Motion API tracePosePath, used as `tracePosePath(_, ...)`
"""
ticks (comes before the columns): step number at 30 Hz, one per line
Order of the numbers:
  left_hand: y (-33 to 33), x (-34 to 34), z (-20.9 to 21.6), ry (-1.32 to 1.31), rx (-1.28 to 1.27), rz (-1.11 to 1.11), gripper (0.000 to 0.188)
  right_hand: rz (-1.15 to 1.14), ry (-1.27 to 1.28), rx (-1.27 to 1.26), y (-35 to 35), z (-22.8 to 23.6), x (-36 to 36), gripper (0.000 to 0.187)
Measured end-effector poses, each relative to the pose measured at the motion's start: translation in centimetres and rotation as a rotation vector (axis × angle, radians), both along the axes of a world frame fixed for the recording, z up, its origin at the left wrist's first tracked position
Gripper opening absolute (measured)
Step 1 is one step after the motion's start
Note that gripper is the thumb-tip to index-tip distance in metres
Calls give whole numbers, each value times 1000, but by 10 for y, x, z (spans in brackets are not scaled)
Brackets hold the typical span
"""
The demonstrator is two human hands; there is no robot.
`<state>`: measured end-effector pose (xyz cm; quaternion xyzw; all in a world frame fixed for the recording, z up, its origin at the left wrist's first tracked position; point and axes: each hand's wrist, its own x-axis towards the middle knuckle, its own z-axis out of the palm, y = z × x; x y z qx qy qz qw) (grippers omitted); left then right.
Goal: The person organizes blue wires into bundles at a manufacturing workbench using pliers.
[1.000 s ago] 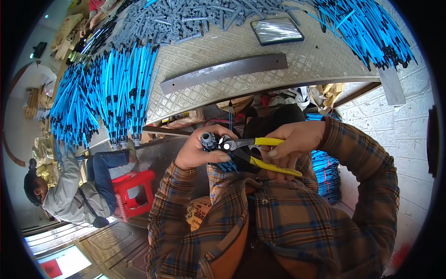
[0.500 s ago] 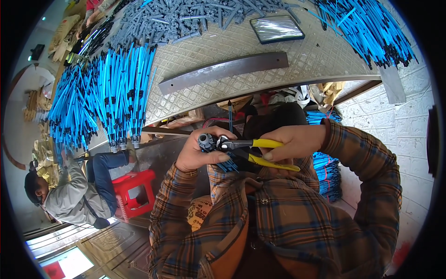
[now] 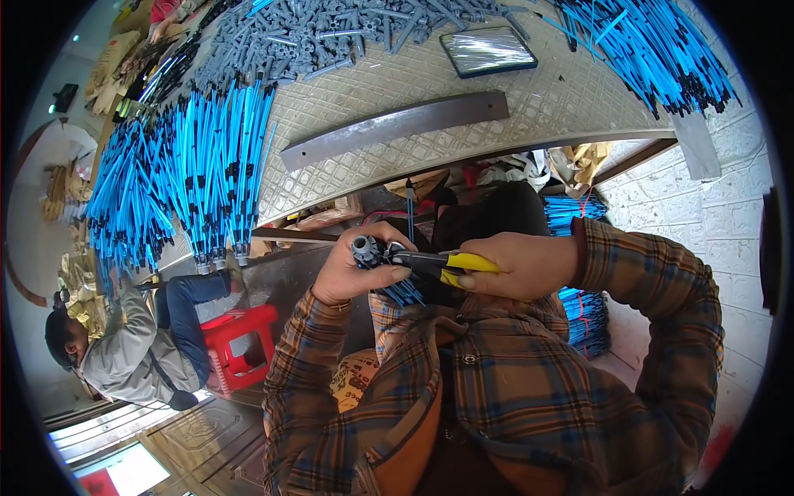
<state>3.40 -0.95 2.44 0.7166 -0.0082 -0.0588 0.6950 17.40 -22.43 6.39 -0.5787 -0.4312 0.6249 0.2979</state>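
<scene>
In front of my body, my left hand (image 3: 343, 269) is closed round a grey ribbed plastic fitting (image 3: 365, 250). Thin blue rods (image 3: 402, 292) stick out below that hand. Yellow-handled pliers (image 3: 470, 262) are gripped in my right hand (image 3: 521, 264), its fingers wrapped over the handles. Their metal jaws are right beside the grey fitting, by my left thumb; what lies between the jaws cannot be made out. One upright blue rod with a black tip (image 3: 410, 207) stands just beyond my hands.
Ahead, a table (image 3: 389, 153) bears a metal bar (image 3: 397, 128), a pile of grey plastic fittings (image 3: 331, 37), a dark-rimmed tray (image 3: 488, 51) and blue rods (image 3: 653, 50). More rods (image 3: 215, 157) overhang its left end. A person (image 3: 141, 339) sits left, near a red stool (image 3: 240, 343).
The handles of the pliers have been squeezed together in my right hand, which has moved slightly left. My left hand stays nearly in place.
</scene>
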Motion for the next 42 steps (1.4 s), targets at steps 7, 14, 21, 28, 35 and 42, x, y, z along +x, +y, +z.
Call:
tracePosePath(7,4,1,-8,-51,49,-3,24,-26,-321,525,2,-18,3,28)
tracePosePath(14,-14,-3,-16,-15,62,345,35,109,-619,211,12,19,8,28)
tracePosePath(21,15,-8,-38,-45,-312,174,77,56,-608,319,20,5,2,28)
tracePosePath(28,14,-6,-38,-66,-378,169,96,47,-438,357,22,4,9,30)
tracePosePath(35,8,-3,-29,-29,-266,201,97,53,-416,321,19,2,10,30)
tracePosePath(42,1,-1,-37,-127,-129,383,60,-148,-613,312,9,-19,-13,29)
